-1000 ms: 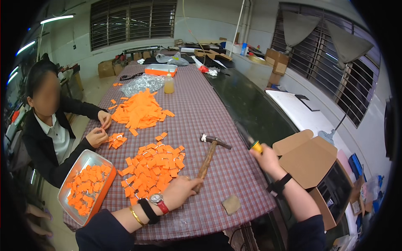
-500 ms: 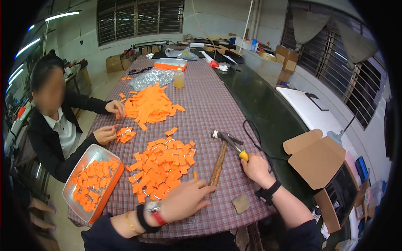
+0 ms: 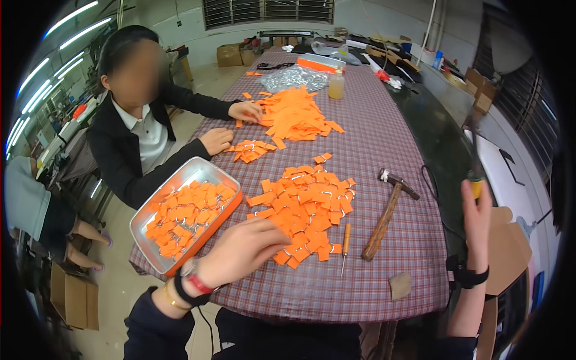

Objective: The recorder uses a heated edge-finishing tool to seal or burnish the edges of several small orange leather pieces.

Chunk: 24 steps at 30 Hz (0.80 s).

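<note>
My left hand (image 3: 251,245) is over the near edge of a pile of orange fabric tabs with metal rings (image 3: 306,207), its fingers loosely curved and apart from the thumb. My right hand (image 3: 475,210), raised at the right, grips a yellow-handled tool (image 3: 477,185) whose dark upper part is blurred. A wooden-handled hammer (image 3: 381,222) and a thin awl (image 3: 345,246) lie between my hands. An orange-rimmed metal tray (image 3: 146,243) of tabs stands left of the pile. A small tan block (image 3: 399,286) rests near the front of the checked cloth (image 3: 402,246).
A co-worker (image 3: 132,138) at the left has both hands at orange pieces, beside a large heap of strips (image 3: 291,114). A bottle (image 3: 336,84) and plastic bag (image 3: 288,78) stand farther back. An open carton (image 3: 510,252) is at the right, another person (image 3: 30,204) far left.
My left hand let go of the hammer and moved left over the tabs. My right hand lifted the yellow-handled tool upward and rightward. The view has swung left.
</note>
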Each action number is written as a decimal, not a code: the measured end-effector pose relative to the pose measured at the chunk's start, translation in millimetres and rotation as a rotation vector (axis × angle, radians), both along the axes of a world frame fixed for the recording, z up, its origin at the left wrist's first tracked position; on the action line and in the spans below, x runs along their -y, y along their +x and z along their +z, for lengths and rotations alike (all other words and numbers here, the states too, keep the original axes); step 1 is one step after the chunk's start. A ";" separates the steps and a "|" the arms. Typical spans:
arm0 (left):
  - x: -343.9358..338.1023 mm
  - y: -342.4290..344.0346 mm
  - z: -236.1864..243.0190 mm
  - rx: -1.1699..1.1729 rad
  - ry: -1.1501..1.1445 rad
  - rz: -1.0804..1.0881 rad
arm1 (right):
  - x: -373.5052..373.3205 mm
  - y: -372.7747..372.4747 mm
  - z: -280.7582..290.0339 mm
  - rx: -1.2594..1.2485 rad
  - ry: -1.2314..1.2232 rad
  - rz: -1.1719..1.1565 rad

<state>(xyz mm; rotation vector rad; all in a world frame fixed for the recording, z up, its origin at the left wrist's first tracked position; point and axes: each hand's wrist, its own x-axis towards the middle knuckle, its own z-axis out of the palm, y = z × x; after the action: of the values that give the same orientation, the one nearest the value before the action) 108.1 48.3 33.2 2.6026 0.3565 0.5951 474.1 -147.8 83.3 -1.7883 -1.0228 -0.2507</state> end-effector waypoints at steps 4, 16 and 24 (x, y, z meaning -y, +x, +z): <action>-2.5 40.6 -25.8 -0.139 0.051 -0.043 | -4.4 -33.6 24.0 -0.221 0.077 0.082; -1.4 65.7 -39.5 -0.052 -0.140 -0.046 | -19.5 -90.6 16.3 -0.283 0.066 0.384; 14.7 66.7 32.8 0.636 -1.178 -0.048 | -43.2 -109.4 -7.8 -0.254 0.016 0.465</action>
<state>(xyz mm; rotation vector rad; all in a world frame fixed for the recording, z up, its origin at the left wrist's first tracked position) 174.8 33.6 66.0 1.2249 0.2910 0.8165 364.7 -104.6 75.5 -1.4715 -1.2084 0.2492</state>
